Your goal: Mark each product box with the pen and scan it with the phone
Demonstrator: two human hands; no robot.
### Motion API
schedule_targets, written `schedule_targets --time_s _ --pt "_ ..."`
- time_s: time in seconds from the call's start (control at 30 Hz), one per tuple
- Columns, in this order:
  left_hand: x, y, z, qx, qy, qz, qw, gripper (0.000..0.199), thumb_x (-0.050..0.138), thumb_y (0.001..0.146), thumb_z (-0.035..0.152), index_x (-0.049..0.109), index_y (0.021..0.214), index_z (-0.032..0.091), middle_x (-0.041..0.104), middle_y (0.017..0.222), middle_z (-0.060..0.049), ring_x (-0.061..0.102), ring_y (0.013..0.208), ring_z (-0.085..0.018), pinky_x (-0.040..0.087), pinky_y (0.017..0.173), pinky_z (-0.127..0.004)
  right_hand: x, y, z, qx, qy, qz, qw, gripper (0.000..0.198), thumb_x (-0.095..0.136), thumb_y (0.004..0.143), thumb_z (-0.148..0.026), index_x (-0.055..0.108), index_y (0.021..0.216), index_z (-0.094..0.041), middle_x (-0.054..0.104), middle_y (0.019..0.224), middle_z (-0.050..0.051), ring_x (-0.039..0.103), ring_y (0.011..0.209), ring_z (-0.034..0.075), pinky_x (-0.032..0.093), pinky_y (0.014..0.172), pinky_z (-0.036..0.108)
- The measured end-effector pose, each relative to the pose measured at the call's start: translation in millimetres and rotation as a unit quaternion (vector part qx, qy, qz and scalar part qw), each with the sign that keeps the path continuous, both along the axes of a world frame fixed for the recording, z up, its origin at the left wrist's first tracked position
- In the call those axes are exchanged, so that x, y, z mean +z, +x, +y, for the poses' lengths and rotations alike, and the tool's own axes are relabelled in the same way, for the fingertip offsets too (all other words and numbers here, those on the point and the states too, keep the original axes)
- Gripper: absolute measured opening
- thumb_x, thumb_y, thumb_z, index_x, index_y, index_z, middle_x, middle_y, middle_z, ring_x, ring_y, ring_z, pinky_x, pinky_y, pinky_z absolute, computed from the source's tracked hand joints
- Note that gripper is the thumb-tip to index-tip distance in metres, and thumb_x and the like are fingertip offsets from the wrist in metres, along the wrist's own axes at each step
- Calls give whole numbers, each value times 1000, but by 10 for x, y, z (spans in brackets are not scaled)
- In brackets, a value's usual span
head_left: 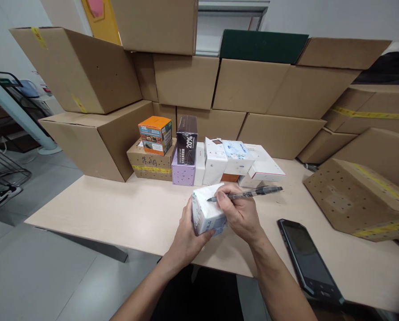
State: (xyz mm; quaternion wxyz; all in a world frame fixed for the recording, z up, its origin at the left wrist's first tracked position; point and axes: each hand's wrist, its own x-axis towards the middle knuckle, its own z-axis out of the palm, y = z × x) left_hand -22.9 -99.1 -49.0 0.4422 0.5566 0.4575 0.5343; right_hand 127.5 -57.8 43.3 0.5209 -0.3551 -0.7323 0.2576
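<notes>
My left hand [189,236] is closed around the lower side of a small white pack with pale blue print [204,211], tilted above the table's front part. It looks like a wrapped tissue pack. In my right hand [239,211] is a pen with a clear barrel and dark end [258,191]. Its tip rests at the pack's plain white upper face, where I cannot make out any writing. Behind my hands stand a white box [215,162], a purple box [183,171] and a black box marked 20% [187,140] on top of the purple one.
A black handheld device [308,258] lies at the right on the pale table [119,209]. An orange box [155,133] sits on a taped carton [152,169]. Large cardboard cartons [186,80] wall off the back, and a dotted carton [356,200] stands right. A wire cart [5,165] is far left.
</notes>
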Motion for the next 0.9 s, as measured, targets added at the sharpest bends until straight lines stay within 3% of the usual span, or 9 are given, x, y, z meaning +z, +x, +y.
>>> schedule_targets --time_s 0.17,0.23,0.3,0.37,0.43,0.53,0.7,0.83,0.9 --pt "-60 -26 19 14 13 70 997 100 79 75 36 21 155 23 34 154 -16 27 147 -36 24 120 -52 -56 92 16 -72 2 241 968 22 53 95 -33 58 78 -20 58 76 -2 52 60 10 42 56 25" --pt "-68 -34 24 23 15 103 994 102 79 76 36 17 156 23 30 154 -16 23 148 -35 21 121 -53 -86 233 32 -101 4 271 957 23 54 95 -36 56 79 -20 61 85 1 54 61 11 44 57 26" --pt "-68 -39 25 22 9 106 994 102 78 77 34 15 157 24 30 154 -16 23 148 -35 20 121 -53 -144 435 35 -133 -44 211 967 27 53 95 -42 56 81 -19 63 86 3 55 60 11 44 56 26" --pt "-71 -39 25 13 0 94 995 102 77 78 33 13 157 26 31 153 -15 25 147 -35 22 120 -53 -240 657 18 -152 -129 89 976 30 52 95 -48 57 86 -19 62 77 1 52 57 11 41 54 25" --pt "-86 -39 25 9 -4 85 996 102 76 79 34 12 158 27 31 153 -15 26 146 -35 23 120 -54 -366 850 -14 -163 -202 -53 964 33 53 93 -51 58 89 -19 59 70 -1 50 56 12 39 55 26" --pt "-125 -38 28 12 -2 85 996 103 76 80 33 9 158 27 30 154 -15 25 147 -34 22 120 -53 -552 1019 -62 -179 -271 -213 922 36 52 91 -55 59 90 -20 56 63 -3 52 59 16 39 58 27" --pt "-150 -38 20 9 -3 73 997 103 76 80 34 8 158 27 24 158 -15 24 148 -35 24 120 -53 -658 1042 -45 -260 -297 -365 843 34 50 89 -53 59 86 -21 66 76 6 62 73 23 39 61 30" --pt "-119 -37 12 10 -1 72 997 103 76 78 27 11 157 27 25 157 -15 25 148 -35 24 121 -55 -632 986 2 -338 -313 -431 776 41 44 92 -53 61 97 -16 68 82 14 65 79 29 40 63 34" --pt "-117 -35 18 15 3 71 997 101 75 78 26 12 157 26 25 157 -15 24 149 -34 22 121 -54 -637 973 -31 -358 -302 -433 771 47 37 95 -52 61 107 -13 68 87 17 65 82 31 42 66 36"
